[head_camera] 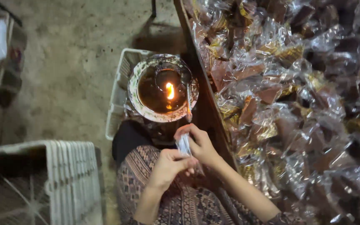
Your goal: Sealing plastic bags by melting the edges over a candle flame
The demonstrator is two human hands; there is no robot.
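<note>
My left hand (168, 166) and my right hand (200, 143) both pinch a small clear plastic packet (184, 144) over my lap, just below a round metal dish (144, 110). A small flame (170, 90) burns in the dark liquid in that dish. My legs, in patterned cloth (180, 200), lie under both hands.
A large heap of clear packets with brown pieces (296, 96) fills the right side, behind a wooden edge (203, 79). The dish rests on a white plastic crate (117, 96). Another white crate (63, 179) stands at the lower left on the concrete floor (71, 54).
</note>
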